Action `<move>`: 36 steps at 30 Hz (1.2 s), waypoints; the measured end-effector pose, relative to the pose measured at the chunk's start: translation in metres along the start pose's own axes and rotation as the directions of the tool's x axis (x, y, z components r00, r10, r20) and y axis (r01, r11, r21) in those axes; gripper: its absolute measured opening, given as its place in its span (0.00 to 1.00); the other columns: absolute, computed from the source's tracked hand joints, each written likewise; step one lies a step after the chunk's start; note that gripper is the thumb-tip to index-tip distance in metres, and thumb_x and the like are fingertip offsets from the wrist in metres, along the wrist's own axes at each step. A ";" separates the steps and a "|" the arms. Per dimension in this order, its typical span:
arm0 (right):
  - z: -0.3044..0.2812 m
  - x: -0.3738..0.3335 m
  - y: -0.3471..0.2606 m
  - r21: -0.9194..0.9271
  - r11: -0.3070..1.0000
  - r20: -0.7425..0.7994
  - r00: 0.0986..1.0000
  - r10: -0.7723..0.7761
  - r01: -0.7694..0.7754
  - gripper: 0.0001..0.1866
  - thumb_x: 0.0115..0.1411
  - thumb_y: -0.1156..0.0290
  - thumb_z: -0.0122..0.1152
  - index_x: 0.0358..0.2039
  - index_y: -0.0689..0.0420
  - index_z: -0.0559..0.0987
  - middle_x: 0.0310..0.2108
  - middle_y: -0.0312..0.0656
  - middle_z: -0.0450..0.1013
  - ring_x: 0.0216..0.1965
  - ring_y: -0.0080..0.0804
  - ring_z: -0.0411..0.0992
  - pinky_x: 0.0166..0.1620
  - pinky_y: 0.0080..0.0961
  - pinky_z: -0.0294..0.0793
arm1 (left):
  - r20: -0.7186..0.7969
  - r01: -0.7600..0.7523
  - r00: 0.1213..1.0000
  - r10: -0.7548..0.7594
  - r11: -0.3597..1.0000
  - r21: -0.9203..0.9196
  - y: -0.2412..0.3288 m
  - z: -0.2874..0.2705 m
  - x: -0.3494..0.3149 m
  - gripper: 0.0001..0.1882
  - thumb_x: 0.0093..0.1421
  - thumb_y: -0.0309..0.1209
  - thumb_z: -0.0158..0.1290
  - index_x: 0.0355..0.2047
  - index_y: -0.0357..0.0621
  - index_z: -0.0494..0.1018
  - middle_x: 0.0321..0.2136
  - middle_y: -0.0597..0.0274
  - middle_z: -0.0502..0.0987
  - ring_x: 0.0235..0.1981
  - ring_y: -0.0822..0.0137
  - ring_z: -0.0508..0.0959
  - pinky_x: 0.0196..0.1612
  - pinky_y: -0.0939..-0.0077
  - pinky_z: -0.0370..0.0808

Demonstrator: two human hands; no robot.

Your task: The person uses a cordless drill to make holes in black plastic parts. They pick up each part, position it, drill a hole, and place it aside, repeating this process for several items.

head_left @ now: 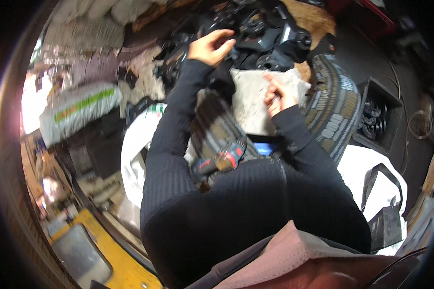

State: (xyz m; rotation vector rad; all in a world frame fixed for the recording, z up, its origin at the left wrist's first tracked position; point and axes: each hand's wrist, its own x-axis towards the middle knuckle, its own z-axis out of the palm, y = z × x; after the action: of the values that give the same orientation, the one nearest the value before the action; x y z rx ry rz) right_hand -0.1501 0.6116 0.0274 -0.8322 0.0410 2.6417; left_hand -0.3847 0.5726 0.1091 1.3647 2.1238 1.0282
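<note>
My left hand [210, 47] reaches to the near edge of a pile of glossy black plastic parts [260, 36]. Its thumb and fingers are apart, with nothing visible between them. Over a pale, stained cloth-like sheet [248, 98], my right hand [280, 98] has its fingers curled in a pinch. A small dark spot shows at its fingertips, too small to name. A red and dark cordless power tool [222, 161] lies close to my body, on my lap. Beside it a small lit blue screen [263, 148] is partly covered by my right sleeve.
On the right stands a dark crate [390, 94] with black round parts in it. White bags [140, 144] lie to both sides of me. A white and green sack [82, 113] is at left, above a yellow panel [125, 262]. Patterned fabric [330, 101] lies beside my right arm.
</note>
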 end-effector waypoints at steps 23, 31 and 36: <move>-0.028 -0.137 -0.112 -0.255 0.886 0.288 0.906 -0.311 0.386 0.18 0.63 0.73 0.44 0.53 0.64 0.68 0.11 0.28 0.50 0.12 0.16 0.47 0.18 0.10 0.55 | -0.418 0.964 0.209 -0.884 0.113 0.242 -0.266 -0.068 -0.407 0.26 0.54 0.42 0.51 0.53 0.54 0.63 0.51 0.48 0.64 0.48 0.45 0.72 0.48 0.55 0.71; -0.028 -0.188 -0.080 -0.211 0.887 0.252 0.900 -0.356 0.410 0.21 0.65 0.68 0.45 0.56 0.62 0.62 0.09 0.24 0.53 0.08 0.12 0.52 0.11 0.10 0.54 | -0.357 0.723 0.655 -0.665 0.417 0.551 -0.238 -0.051 -0.411 0.23 0.53 0.38 0.51 0.49 0.48 0.65 0.47 0.48 0.67 0.45 0.49 0.73 0.46 0.59 0.71; -0.005 -0.228 -0.082 -0.511 0.616 0.089 0.750 -0.656 0.600 0.15 0.62 0.64 0.51 0.45 0.59 0.76 0.11 0.25 0.57 0.10 0.12 0.52 0.15 0.11 0.55 | -0.356 0.696 0.684 -0.637 0.423 0.581 -0.235 -0.044 -0.395 0.21 0.53 0.36 0.52 0.47 0.45 0.67 0.43 0.48 0.69 0.42 0.51 0.74 0.45 0.61 0.71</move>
State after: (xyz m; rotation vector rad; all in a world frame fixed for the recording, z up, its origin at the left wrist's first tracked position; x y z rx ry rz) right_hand 0.0546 0.6104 0.1576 -0.9260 -0.8233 1.9208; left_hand -0.3830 0.1435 -0.0609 0.5036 2.8747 -0.0820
